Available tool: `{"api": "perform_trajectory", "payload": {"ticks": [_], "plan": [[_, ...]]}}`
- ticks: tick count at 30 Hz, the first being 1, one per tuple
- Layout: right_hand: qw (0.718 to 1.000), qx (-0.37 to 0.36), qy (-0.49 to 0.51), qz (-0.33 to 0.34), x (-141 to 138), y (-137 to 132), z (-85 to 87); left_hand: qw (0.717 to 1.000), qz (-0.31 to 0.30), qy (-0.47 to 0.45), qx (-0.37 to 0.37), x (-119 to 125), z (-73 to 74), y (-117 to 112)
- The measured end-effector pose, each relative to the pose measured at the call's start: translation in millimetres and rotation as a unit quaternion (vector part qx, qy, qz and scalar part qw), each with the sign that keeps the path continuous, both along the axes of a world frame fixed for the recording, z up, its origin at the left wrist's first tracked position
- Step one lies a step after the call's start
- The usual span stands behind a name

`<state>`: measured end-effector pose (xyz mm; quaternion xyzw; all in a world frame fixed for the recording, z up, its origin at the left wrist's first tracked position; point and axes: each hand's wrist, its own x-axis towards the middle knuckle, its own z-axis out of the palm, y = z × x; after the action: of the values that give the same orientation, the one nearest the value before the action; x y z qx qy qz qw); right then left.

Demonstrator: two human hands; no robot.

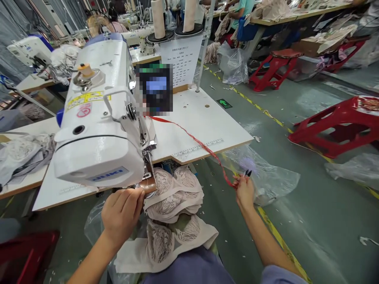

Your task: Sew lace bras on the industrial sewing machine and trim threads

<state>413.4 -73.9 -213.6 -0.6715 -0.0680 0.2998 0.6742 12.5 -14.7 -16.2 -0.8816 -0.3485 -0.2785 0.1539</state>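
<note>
My left hand [122, 209] is closed at the front of the white sewing machine [97, 150], its fingertips against the brownish end of the machine's narrow arm [148, 184]. What lies between those fingers is hidden. Out to the right, my right hand [245, 191] is closed around thread snips [248, 172], whose dark tips stick up past the fingers. A red cord [201, 144] runs from beside the machine head across the table edge to this hand. Beige lace bras [174, 193] hang below the machine, and another bra [166, 244] lies over my lap.
The white tabletop [189, 126] carries a printed ruler along its front edge. Thread cones [158, 19] and a paper size sheet [180, 59] stand behind. Pale garments [26, 154] are heaped at left. Red stools [340, 126] and plastic bags [272, 177] are on the floor at right.
</note>
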Motion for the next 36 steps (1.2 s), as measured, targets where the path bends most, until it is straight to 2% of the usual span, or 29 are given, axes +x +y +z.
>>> {"api": "perform_trajectory", "payload": {"ticks": [2,4,5,7,8,9,10,11,13,15,19,23,26,28,30,31,33,36], "plan": [[0.997,0.002,-0.046,0.070,-44.7,-9.9,22.0,1.000,0.008,-0.008,-0.010,1.8,-0.1,-2.0],[0.965,0.001,-0.114,0.234,-97.3,-19.0,52.8,0.999,0.020,-0.019,-0.028,4.3,0.9,-3.7],[0.944,0.024,-0.095,0.315,-124.2,-21.9,70.3,0.999,0.026,-0.024,-0.040,5.8,2.0,-4.5],[0.877,0.080,0.069,0.469,-174.2,-22.1,105.1,0.996,0.038,-0.038,-0.075,8.6,5.6,-6.1],[0.828,0.095,0.171,0.526,-195.3,-19.1,120.6,0.993,0.045,-0.047,-0.097,9.7,8.1,-7.0],[0.784,0.098,0.257,0.556,-212.9,-14.5,133.9,0.990,0.053,-0.056,-0.120,10.6,10.7,-8.0],[0.753,0.097,0.323,0.565,-226.8,-9.1,144.4,0.986,0.058,-0.065,-0.139,11.1,13.4,-9.3],[0.736,0.098,0.365,0.562,-237.1,-3.7,152.1,0.984,0.063,-0.071,-0.152,11.2,16.0,-10.9],[0.741,0.110,0.389,0.536,-248.4,4.3,159.8,0.984,0.063,-0.070,-0.154,10.4,20.2,-14.7],[0.751,0.133,0.377,0.525,-251.7,6.7,160.9,0.987,0.053,-0.061,-0.137,9.4,22.8,-19.3],[0.753,0.166,0.360,0.526,-253.1,2.4,159.9,0.989,0.033,-0.038,-0.136,9.9,25.1,-28.6],[0.787,0.183,0.336,0.485,-250.9,3.4,153.6,0.982,0.040,-0.056,-0.176,8.7,23.5,-27.0],[0.824,0.156,0.312,0.447,-236.8,3.5,132.1,0.974,0.107,-0.084,-0.183,2.4,17.2,-12.8],[0.852,0.118,0.293,0.418,-222.2,-2.9,110.4,0.964,0.173,-0.099,-0.176,-2.0,12.5,-0.7],[0.875,0.063,0.255,0.407,-207.6,-15.8,88.8,0.950,0.217,-0.112,-0.198,-3.5,10.1,8.9],[0.877,0.035,0.229,0.421,-201.5,-23.7,79.9,0.941,0.228,-0.118,-0.219,-2.7,10.1,11.9],[0.859,-0.001,0.179,0.479,-193.6,-39.6,68.7,0.925,0.237,-0.131,-0.265,1.7,12.1,14.4],[0.825,-0.002,0.136,0.549,-191.3,-52.9,67.5,0.907,0.242,-0.154,-0.307,10.6,16.1,13.2]]}}
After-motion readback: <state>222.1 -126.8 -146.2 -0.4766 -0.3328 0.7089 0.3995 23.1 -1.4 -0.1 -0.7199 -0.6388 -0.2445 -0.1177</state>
